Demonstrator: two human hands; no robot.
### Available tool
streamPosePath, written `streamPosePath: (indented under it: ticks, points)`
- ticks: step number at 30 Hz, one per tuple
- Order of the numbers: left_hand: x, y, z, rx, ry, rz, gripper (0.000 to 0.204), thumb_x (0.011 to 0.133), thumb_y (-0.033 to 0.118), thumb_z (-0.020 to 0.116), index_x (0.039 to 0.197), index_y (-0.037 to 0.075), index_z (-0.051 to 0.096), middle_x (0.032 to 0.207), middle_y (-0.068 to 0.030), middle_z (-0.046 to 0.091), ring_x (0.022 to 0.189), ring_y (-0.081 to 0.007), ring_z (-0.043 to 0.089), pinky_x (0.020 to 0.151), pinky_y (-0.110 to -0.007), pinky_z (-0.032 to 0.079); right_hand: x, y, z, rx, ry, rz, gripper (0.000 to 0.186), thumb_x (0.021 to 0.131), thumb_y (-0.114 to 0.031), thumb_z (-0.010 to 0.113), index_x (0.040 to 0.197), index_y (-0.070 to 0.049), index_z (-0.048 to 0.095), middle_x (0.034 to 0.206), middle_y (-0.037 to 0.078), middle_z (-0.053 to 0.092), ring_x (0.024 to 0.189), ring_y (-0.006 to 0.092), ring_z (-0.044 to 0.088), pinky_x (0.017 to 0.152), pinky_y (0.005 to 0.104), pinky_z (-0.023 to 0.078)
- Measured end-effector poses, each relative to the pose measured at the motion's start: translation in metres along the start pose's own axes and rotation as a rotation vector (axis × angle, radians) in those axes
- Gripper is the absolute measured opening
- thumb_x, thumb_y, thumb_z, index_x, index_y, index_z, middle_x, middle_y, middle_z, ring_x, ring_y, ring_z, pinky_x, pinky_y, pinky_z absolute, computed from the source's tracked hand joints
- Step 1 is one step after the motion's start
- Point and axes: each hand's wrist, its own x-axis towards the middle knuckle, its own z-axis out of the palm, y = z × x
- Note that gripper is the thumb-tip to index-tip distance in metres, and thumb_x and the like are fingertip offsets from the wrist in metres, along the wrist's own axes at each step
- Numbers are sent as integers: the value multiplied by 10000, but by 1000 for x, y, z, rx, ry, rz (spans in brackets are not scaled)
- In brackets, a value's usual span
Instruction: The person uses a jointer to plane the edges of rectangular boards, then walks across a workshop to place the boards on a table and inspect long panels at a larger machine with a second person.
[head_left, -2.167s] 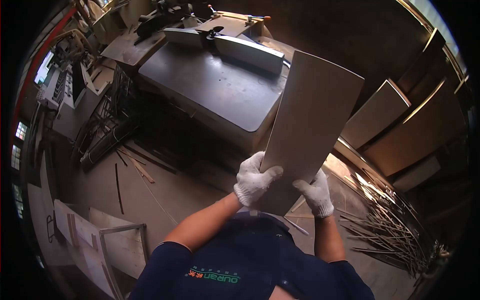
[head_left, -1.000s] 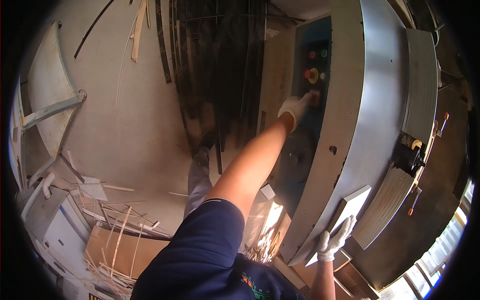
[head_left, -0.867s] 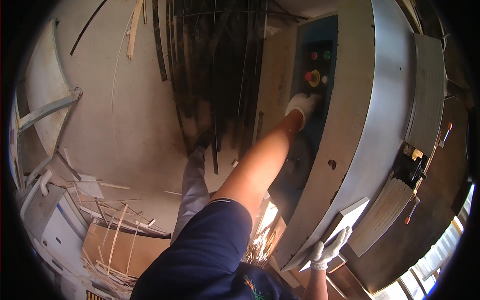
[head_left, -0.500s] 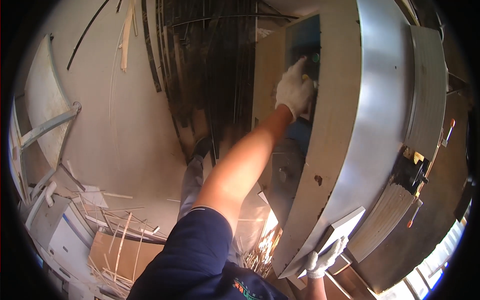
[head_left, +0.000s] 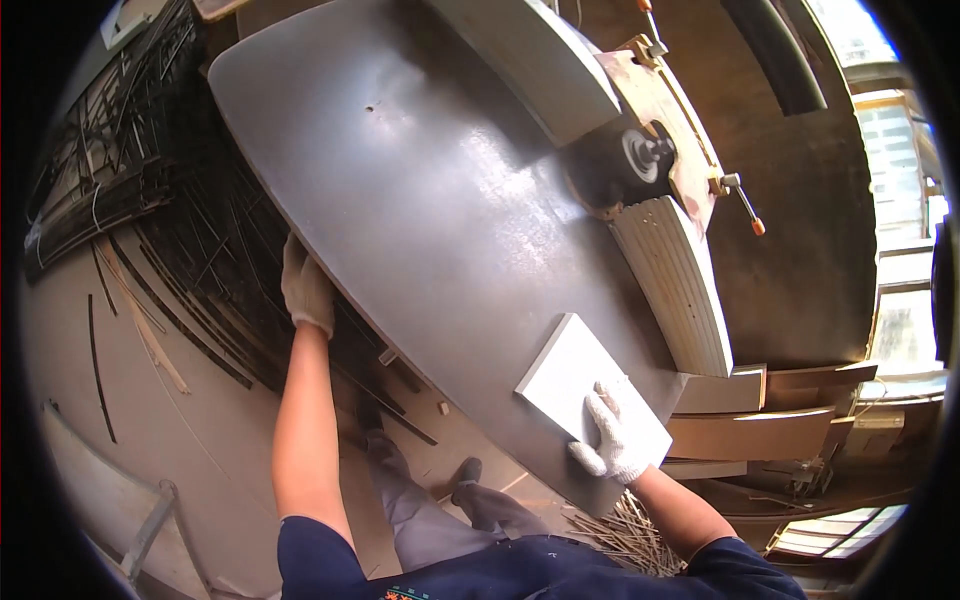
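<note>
My right hand (head_left: 612, 440), in a white knit glove, lies on top of a white rectangular board (head_left: 566, 372). Its thumb is spread from the fingers. The board rests flat on the near right part of a smooth grey metal machine table (head_left: 400, 200). At the table's left edge is my gloved left hand (head_left: 306, 285); its fingers pass behind the edge and are hidden. Beyond the board stands a fence in two pale layered pieces, a near one (head_left: 680, 285) and a far one (head_left: 530, 65), with a dark round spindle (head_left: 645, 152) between them.
Clamps with orange-tipped handles, one of them a near clamp (head_left: 742, 200), sit behind the spindle. Dark strips (head_left: 190, 230) lie heaped left of the table. Brown panels (head_left: 750, 435) are stacked at the right. Thin wood offcuts (head_left: 630, 535) lie below the table's near end.
My view has swung toward the tabletop. My left hand has left the control panel under the table and is now at its edge. The white board now lies flat beneath my right hand.
</note>
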Motion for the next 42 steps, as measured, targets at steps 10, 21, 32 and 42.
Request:
streamPosePath:
  ticks: [10,21,32,42]
  points:
    - [-353,75,70,638,-289,998,474,815,115,648,1275,-1,657,1272,-190,637,1207,-419,562,1066,-510,466,-2,34,-14,169,256,-295,630,836,-320,787,1370,-44,598,1457,227,528,1369,451,467,1174,525,351]
    - [-408,41,276,1556,-369,822,812,960,570,479,1595,85,335,1670,-197,241,1552,-420,137,1233,-613,21,-171,193,19,227,494,-163,686,722,-319,842,1293,-1,632,1385,235,573,1341,461,491,1188,564,319]
    - [-358,37,337,1480,-287,822,771,936,464,537,1550,27,378,1640,-256,260,1527,-450,193,1242,-556,103,-129,239,-3,276,591,-195,667,724,-293,810,1279,16,607,1395,235,548,1318,465,496,1166,561,349]
    - [-333,45,343,1514,-236,822,785,942,500,532,1516,-21,408,1629,-248,274,1522,-436,204,1248,-508,119,-111,232,-2,268,556,-182,689,682,-290,826,1267,16,626,1383,211,563,1329,448,490,1180,569,335]
